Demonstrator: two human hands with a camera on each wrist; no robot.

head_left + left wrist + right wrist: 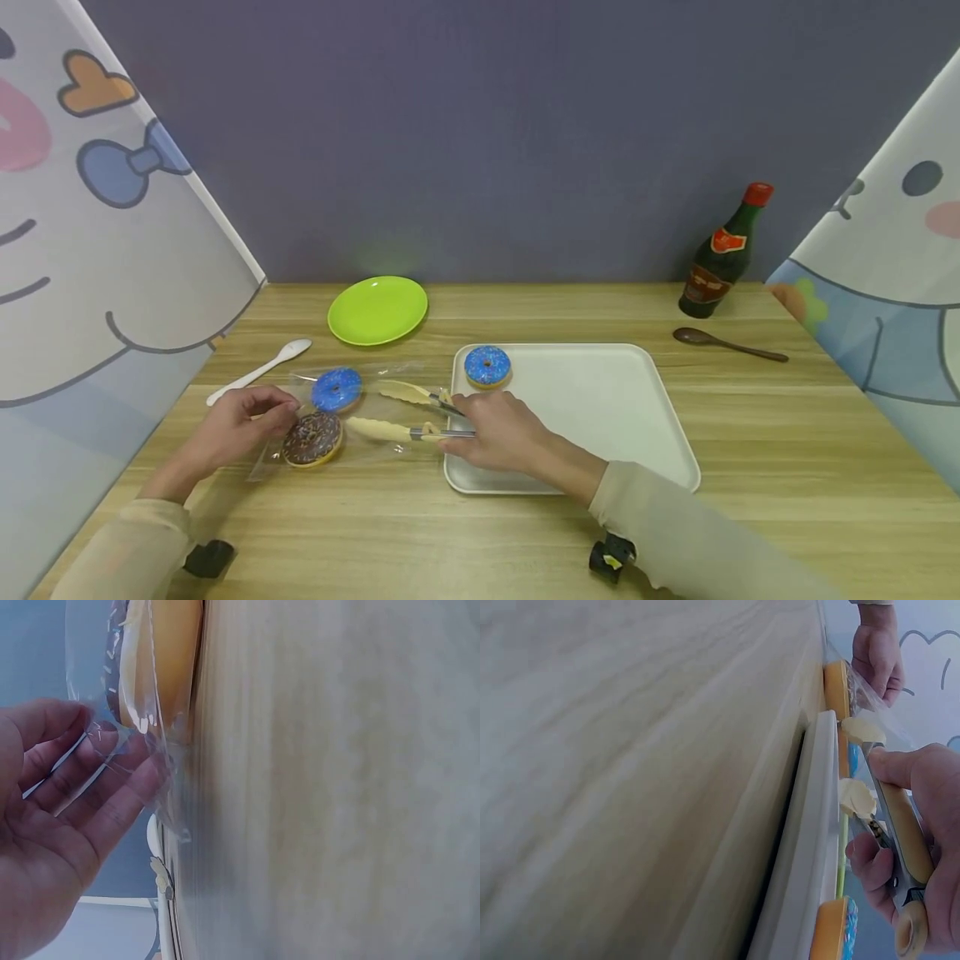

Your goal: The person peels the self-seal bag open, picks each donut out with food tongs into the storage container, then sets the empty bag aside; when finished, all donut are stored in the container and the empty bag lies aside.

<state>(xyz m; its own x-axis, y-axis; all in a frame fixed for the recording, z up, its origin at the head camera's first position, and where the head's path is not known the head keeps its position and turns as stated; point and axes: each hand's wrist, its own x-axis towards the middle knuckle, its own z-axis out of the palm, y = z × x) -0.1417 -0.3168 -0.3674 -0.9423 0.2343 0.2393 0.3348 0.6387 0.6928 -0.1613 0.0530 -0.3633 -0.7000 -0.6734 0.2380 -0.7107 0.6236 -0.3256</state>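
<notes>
On the left of the table lies a clear plastic bag [171, 817] around a chocolate doughnut [313, 446] with sprinkles. Behind that is a blue sprinkled doughnut [327, 398], also within the bag's outline. My left hand [236, 427] pinches the bag's edge beside the chocolate doughnut. My right hand [504, 432] grips metal tongs with cream tips [381, 430]. The tongs are spread, tips pointing left toward the doughnuts, nothing between them. Another blue doughnut [476, 370] sits in the back left corner of the white tray [607, 417], below my right hand.
A green plate [377, 311] stands at the back left, with a white spoon [262, 368] in front of it. A dark bottle [716, 262] with a red cap stands at the back right, and a brown wooden spoon [727, 342] lies before it.
</notes>
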